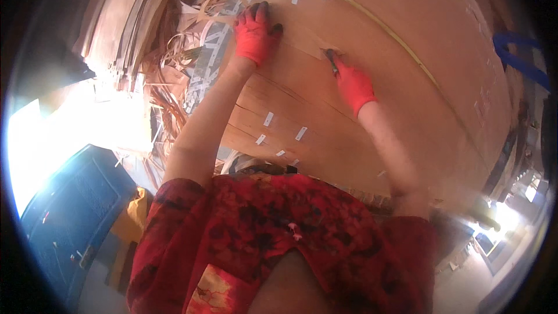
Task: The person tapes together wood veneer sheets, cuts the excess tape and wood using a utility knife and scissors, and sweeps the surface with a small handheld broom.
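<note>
A broad sheet of reddish-brown wood veneer (325,104) spreads in front of me, dotted with short white tape strips (301,134). My left hand (254,38), in a red glove with dark fingertips, presses down near the sheet's left side, fingers apart. Farther right, my right hand (353,86), also in a red glove, is closed around a small dark-handled knife (332,61). The knife's tip points up and left, at the edge of a paler veneer piece (296,38) lying on the sheet. Whether the blade touches the wood is too small to tell.
Curled veneer scraps (168,96) pile up along the left edge, below a stack of long veneer sheets (125,17). A yellow strip (401,40) crosses the big sheet. At lower left stands a blue bin (81,215); a blue frame-like object (517,58) is at far right.
</note>
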A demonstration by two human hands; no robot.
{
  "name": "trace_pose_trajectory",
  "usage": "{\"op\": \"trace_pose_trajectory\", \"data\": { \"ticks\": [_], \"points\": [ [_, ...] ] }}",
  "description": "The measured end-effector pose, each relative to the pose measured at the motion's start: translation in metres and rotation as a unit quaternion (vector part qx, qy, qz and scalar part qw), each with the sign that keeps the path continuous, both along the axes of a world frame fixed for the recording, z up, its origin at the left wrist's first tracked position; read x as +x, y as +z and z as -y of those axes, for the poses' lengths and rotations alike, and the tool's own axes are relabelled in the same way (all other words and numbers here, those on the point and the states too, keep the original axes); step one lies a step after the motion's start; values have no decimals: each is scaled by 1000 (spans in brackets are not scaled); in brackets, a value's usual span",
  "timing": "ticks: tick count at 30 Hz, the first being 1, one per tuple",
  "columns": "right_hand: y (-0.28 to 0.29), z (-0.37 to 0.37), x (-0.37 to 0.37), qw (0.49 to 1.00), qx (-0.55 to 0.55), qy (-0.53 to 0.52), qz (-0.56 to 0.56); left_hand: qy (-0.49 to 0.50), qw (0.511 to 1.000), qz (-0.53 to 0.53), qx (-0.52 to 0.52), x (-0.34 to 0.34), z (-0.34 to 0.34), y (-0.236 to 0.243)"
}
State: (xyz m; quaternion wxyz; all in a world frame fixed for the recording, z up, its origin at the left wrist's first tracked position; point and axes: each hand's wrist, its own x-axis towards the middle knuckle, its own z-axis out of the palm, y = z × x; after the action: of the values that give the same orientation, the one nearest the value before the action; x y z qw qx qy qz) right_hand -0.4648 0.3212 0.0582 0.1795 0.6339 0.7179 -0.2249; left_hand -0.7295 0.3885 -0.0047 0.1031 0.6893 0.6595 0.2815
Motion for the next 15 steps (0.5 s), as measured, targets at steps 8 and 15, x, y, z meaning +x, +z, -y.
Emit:
{"op": "trace_pose_trajectory", "data": {
  "ticks": [8, 15],
  "points": [
    [11, 14, 19, 940, 174, -165, -242, -9, 999, 1, -39, -3, -2, -7],
    [-20, -15, -3, 937, 211, -195, -199, -23, 1000, -13, -8, -5, -3, -16]
  ]
}}
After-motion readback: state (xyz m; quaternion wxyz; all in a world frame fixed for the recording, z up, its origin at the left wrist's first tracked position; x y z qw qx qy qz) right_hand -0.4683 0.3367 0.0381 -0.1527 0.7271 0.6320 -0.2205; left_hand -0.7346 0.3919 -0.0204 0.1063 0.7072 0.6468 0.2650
